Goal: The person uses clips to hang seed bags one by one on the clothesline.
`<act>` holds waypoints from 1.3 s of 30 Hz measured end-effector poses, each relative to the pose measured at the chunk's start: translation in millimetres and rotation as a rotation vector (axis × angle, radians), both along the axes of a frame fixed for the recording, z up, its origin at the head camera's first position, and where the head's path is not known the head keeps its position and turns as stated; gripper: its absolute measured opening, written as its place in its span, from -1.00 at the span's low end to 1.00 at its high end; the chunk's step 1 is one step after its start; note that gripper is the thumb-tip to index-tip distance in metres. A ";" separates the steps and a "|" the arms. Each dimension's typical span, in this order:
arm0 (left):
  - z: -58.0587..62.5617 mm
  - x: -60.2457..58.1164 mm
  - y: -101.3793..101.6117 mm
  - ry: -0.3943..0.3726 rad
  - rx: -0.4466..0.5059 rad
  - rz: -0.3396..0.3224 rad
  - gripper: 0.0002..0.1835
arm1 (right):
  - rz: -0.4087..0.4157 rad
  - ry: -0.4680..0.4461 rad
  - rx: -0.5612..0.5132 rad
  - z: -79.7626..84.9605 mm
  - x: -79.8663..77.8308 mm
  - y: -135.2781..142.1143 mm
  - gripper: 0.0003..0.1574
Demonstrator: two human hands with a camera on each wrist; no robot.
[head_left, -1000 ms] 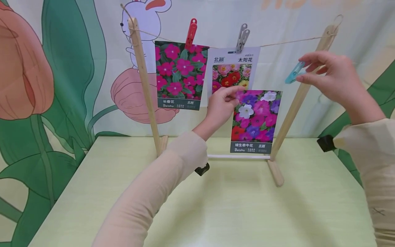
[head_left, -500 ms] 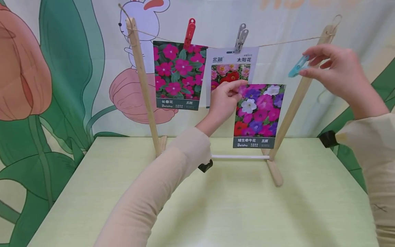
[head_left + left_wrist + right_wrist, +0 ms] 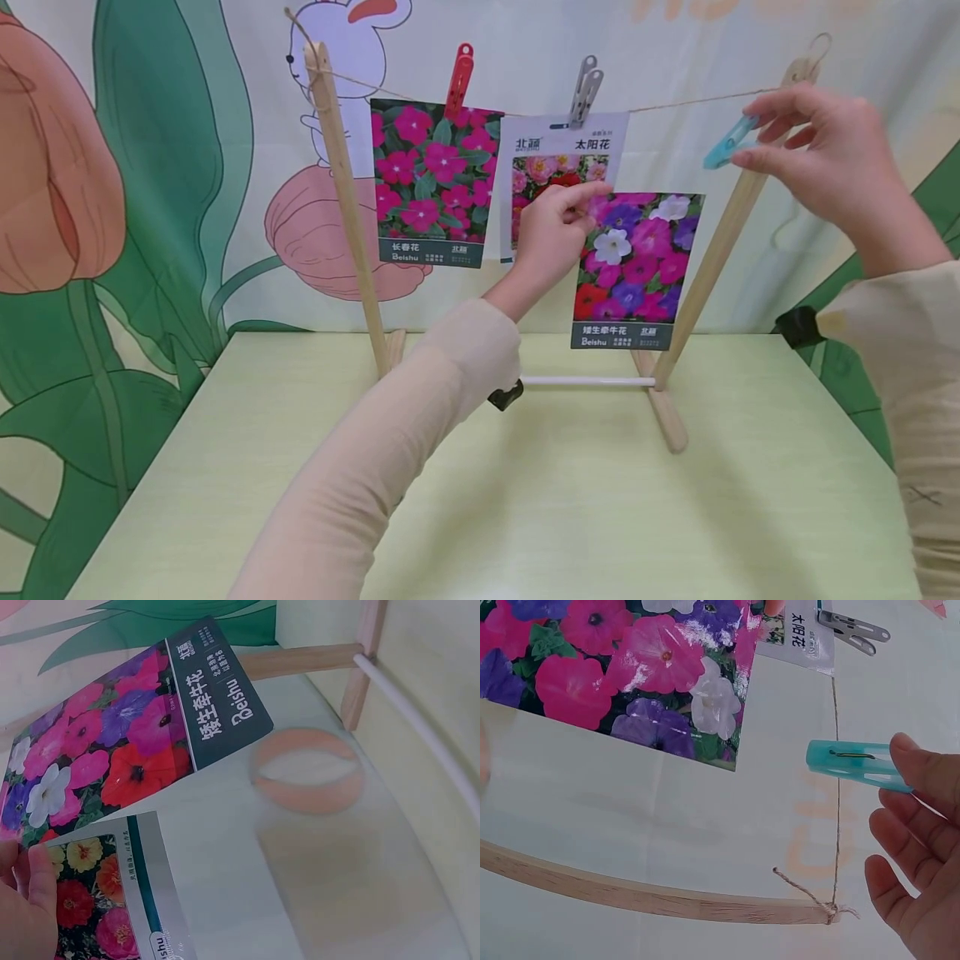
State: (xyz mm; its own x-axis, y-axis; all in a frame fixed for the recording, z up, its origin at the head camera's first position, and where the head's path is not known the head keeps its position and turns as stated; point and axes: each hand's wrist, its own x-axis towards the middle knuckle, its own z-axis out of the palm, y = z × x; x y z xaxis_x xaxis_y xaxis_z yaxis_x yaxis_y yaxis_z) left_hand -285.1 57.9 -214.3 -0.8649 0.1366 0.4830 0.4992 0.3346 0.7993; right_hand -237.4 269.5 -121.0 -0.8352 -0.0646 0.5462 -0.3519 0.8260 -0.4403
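Note:
My left hand (image 3: 558, 229) pinches the upper left edge of a flower seed packet (image 3: 637, 258) printed with pink, purple and white petunias. That packet is held below the twine (image 3: 705, 102), overlapping the lower right of a white-topped seed packet (image 3: 551, 137) in the head view. Between thumb and fingers, my right hand (image 3: 832, 162) pinches a light blue clothespin (image 3: 731, 143) by its handle end, just under the twine near the right post. In the right wrist view the clothespin (image 3: 855, 761) overlaps the twine, its nose pointing toward the petunia packet (image 3: 652, 675).
A red clothespin (image 3: 460, 82) holds a pink-flowered packet (image 3: 435, 175) on the line; a grey clothespin (image 3: 585, 93) holds the white-topped one. Wooden posts (image 3: 348, 208) carry the twine at both ends. A white rod (image 3: 588, 382) joins their feet over the pale green table (image 3: 600, 500).
My left hand has raised the petunia packet and shifted it slightly right. The right hand has moved up a little with the blue clothespin.

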 end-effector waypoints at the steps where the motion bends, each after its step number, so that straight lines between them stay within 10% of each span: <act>1: 0.7 0.0 0.5 0.003 -0.002 0.001 -0.64 | -0.002 0.002 0.000 0.6 -0.1 -0.1 -0.47; 39: 26.5 -1.4 14.0 0.044 0.023 0.031 -0.64 | -0.085 0.021 0.027 19.8 -5.0 2.0 -0.49</act>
State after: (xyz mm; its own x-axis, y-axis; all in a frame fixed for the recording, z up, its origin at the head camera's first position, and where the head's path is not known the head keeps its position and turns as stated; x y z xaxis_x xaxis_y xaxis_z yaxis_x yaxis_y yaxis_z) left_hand -286.5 71.8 -187.9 -0.8466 0.0983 0.5231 0.5233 0.3327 0.7845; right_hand -242.4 271.5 -101.2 -0.8266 -0.0093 0.5627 -0.2891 0.8649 -0.4104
